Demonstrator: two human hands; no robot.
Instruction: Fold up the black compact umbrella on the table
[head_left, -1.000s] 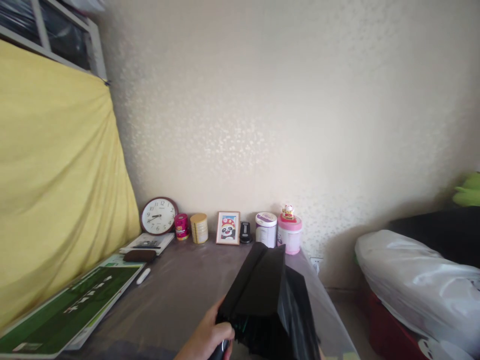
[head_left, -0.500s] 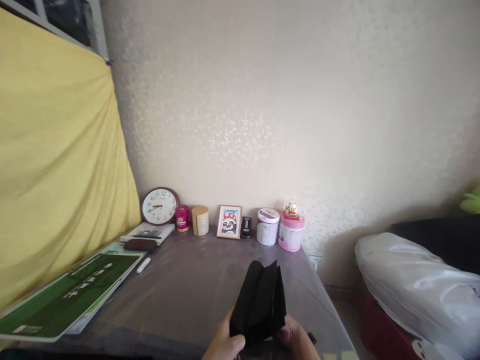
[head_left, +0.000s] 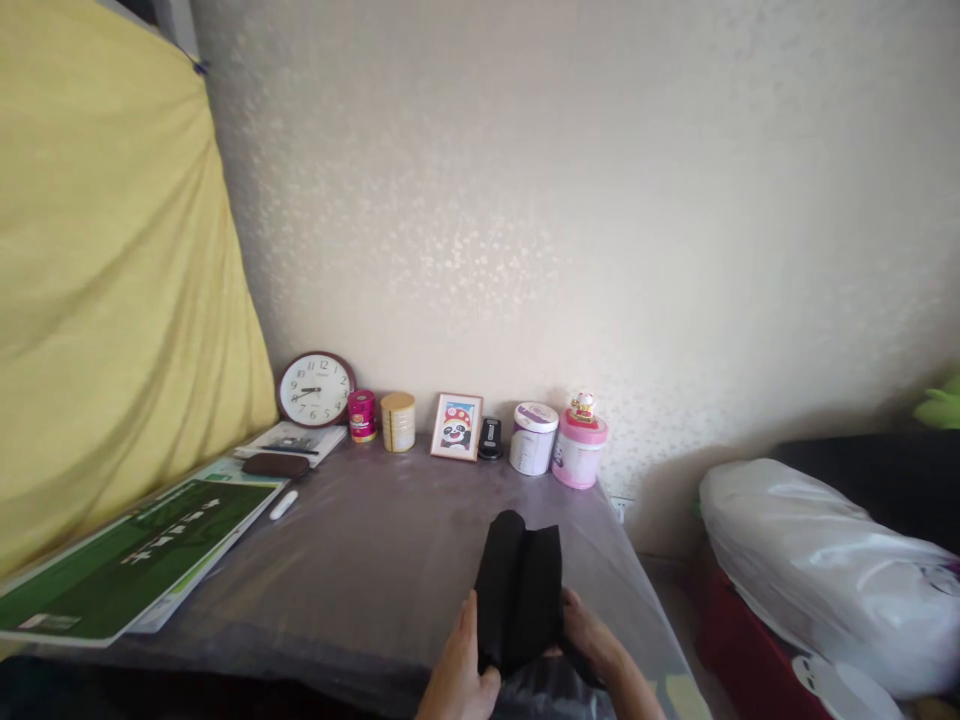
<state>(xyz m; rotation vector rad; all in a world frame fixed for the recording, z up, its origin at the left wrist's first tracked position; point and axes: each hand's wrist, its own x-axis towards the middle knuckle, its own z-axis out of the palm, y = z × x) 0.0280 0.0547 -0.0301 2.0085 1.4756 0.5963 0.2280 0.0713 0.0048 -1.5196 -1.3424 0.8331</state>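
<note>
A black folded item (head_left: 517,595), with soft-looking flat panels and a rounded top edge, is held upright over the near part of the table; its exact kind is not clear. My left hand (head_left: 463,668) is closed on its lower left edge, the thumb pressed across the front at the bottom. On the lower right side, my right hand (head_left: 596,638) grips the same item, its fingers partly hidden behind the panels. A dark strap-like piece (head_left: 583,667) runs down beside the right hand.
Along the wall stand a clock (head_left: 317,390), a pink tin (head_left: 361,416), a yellow-lidded can (head_left: 398,422), a panda picture frame (head_left: 457,427) and two tubs. Green boards (head_left: 142,560) lie left, near a white marker-like object (head_left: 283,505). A white plastic bag (head_left: 825,570) sits right.
The black item's loose flaps on the right have come together, making it flatter and more compact. My right hand has moved up along its side. The view has tilted slightly.
</note>
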